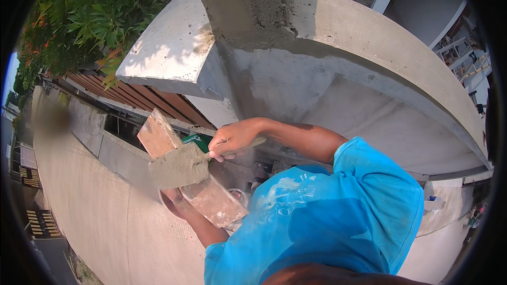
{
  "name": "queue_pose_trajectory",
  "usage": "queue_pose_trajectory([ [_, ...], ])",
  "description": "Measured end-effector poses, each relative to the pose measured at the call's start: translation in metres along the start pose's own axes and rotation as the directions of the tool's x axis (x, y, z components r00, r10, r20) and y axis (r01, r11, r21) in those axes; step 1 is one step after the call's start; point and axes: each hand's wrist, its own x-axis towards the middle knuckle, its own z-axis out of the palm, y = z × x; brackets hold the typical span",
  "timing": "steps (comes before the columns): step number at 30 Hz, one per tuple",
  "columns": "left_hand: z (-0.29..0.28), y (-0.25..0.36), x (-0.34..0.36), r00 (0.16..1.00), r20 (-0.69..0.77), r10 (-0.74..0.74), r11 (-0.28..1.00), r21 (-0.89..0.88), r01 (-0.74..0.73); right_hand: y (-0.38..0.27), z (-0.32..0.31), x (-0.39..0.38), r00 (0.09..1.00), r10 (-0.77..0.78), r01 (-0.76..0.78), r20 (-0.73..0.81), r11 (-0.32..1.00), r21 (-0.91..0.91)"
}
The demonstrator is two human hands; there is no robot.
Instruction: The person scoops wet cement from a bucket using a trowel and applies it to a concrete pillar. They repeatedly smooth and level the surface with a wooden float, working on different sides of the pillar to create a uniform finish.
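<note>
My right hand (235, 138) is closed around the handle of a trowel (179, 167), whose blade is coated in grey wet mortar. The blade lies across the middle of a long wooden board (215, 200) smeared with mortar residue. Under the board's near side, my left hand (177, 202) grips it from below; most of those fingers are hidden. Beyond my hands stands a pillar (237, 5) with rough, damp-looking mortar on its face, rising from a grey wall corner.
A pale concrete ledge (163, 42) juts out at the left of the pillar, and a curved wall top (369, 26) runs right. Leafy plants (105, 16) hang over a brown slatted fence (137, 97). Concrete paving (95, 174) spreads to the left. Something green (197, 141) shows behind the board.
</note>
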Motion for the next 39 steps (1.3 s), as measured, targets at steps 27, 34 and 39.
queue_pose_trajectory([
  [27,0.039,0.018,-0.061,0.897,0.133,-0.421,0.553,-0.746,0.371,0.12,0.065,0.006,0.606,-0.511,0.11,-0.61,0.813,-0.572],
  [34,0.027,0.046,-0.06,0.887,-0.162,-0.433,0.636,-0.752,0.173,0.16,0.061,-0.018,0.657,-0.448,0.003,-0.607,0.806,-0.592],
  [39,0.042,0.072,-0.061,0.839,-0.535,-0.097,0.969,-0.244,-0.044,0.103,0.054,-0.095,0.78,-0.235,0.062,-0.579,0.951,-0.303],
])
